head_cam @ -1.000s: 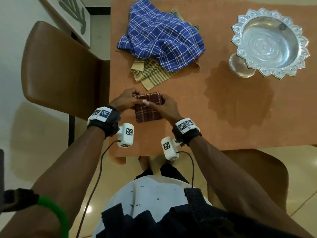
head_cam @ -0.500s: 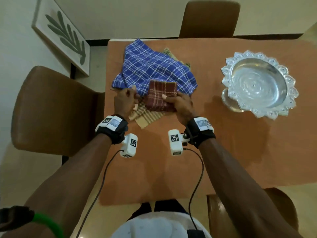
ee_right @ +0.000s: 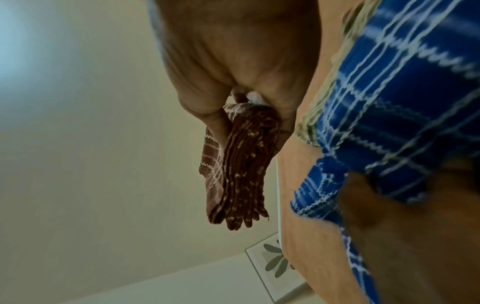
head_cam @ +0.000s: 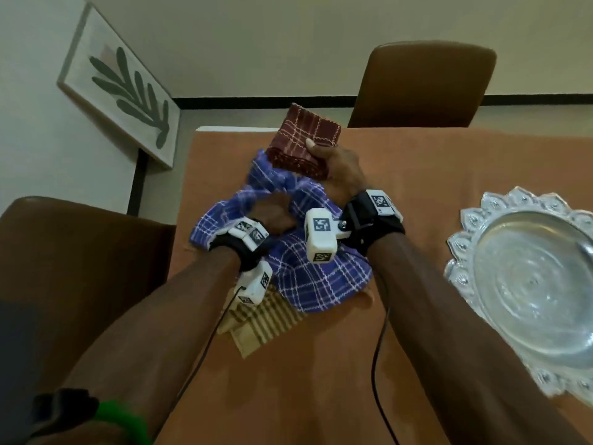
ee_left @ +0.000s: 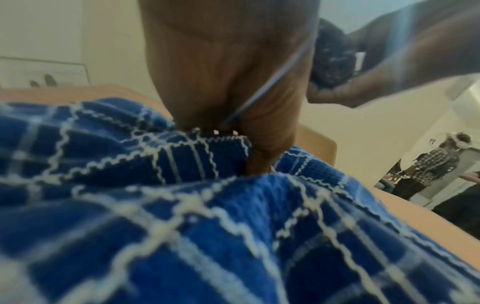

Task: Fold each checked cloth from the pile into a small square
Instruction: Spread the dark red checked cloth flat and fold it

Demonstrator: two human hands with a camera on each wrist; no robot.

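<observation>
On the left, a brown chair [head_cam: 80, 252] stands by the worktop [head_cam: 433, 175], and a leaf picture [head_cam: 122, 88] leans on the wall behind it. The left hand [head_cam: 272, 213] is down in the pile, and its grip pinches a bunched bit of the blue checked cloth [head_cam: 321, 281]. A tan striped cloth [head_cam: 263, 319] peeks out from under the blue one, near the front. A little to the right and farther back, the right hand [head_cam: 340, 168] holds the red checked cloth [head_cam: 305, 139] up over the far end of the worktop. That one is already a small thick square, and the grip is pinched on its near edge, thumb on top. On the far right sits a shiny silver bowl [head_cam: 526, 284].

The cloths look soft, light and floppy. I think a corner or a hem is the best place to hold the blue one, so it can open out flat.

I cannot see any words to read, only square black-and-white codes on the wrist boxes.
</observation>
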